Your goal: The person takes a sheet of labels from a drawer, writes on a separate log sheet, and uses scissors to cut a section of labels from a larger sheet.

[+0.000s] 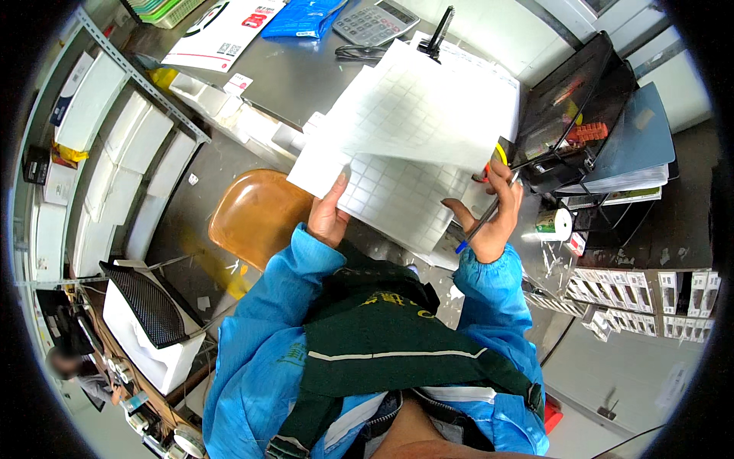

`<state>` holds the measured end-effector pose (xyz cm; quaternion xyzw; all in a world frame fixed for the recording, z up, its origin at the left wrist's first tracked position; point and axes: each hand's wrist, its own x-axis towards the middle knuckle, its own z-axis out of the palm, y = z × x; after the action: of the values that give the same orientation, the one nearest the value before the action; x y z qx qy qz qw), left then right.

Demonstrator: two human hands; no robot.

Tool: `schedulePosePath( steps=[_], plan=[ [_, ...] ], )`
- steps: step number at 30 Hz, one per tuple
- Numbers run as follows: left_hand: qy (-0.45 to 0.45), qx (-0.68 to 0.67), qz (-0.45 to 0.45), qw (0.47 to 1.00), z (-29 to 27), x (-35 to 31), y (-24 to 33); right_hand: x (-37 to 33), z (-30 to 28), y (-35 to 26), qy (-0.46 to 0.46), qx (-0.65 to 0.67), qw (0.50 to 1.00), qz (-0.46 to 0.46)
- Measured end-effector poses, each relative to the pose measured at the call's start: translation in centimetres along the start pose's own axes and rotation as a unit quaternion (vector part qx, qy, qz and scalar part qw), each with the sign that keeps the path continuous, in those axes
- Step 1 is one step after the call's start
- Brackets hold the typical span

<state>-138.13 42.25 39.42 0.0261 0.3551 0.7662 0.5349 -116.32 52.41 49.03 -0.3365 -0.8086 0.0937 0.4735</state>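
Observation:
A stack of white sheets [413, 183] printed with table grids lies in front of me, with a black clip [430, 50] at its far edge. One upper sheet [413, 115] is lifted and curves over the page beneath; the print is too blurred to read. My left hand [329, 216] pinches the stack's near left edge, thumb on top. At the right edge of the papers, my right hand [495, 216] has a pen [480, 227] with a blue end between its fingers. Part of a yellow and red loop [501, 153] shows behind that hand.
On the metal table [298, 76] are a calculator [376, 21], a blue packet [302, 17] and a printed sheet [223, 34]. A black mesh organizer [569, 99] with folders stands right. An orange-brown stool [258, 214] is at left, near shelves of white boxes [126, 138]. Another person is far lower left.

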Motion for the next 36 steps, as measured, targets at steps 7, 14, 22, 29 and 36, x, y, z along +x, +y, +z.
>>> schedulePosePath(
  steps=[7,14,22,29,36],
  plan=[
    [-0.033,0.032,-0.003,0.999,0.7,-0.2,-0.1,0.3,1.2,-0.1,-0.142,-0.048,0.986,-0.070],
    [0.011,0.039,0.001,0.999,1.4,-0.8,0.4,-1.9,1.6,-0.2,-0.233,-0.062,0.968,-0.068],
    [0.034,0.088,0.003,0.996,1.0,-1.3,0.3,-2.6,1.3,-0.2,-0.182,-0.064,0.980,-0.053],
    [-0.005,0.062,0.078,0.995,3.6,-2.7,1.3,-3.8,1.6,-4.3,-0.291,0.049,0.944,-0.149],
    [-0.096,0.089,0.069,0.989,1.6,-4.1,3.9,-5.3,4.8,-5.5,-0.265,0.085,0.943,-0.182]
  ],
)
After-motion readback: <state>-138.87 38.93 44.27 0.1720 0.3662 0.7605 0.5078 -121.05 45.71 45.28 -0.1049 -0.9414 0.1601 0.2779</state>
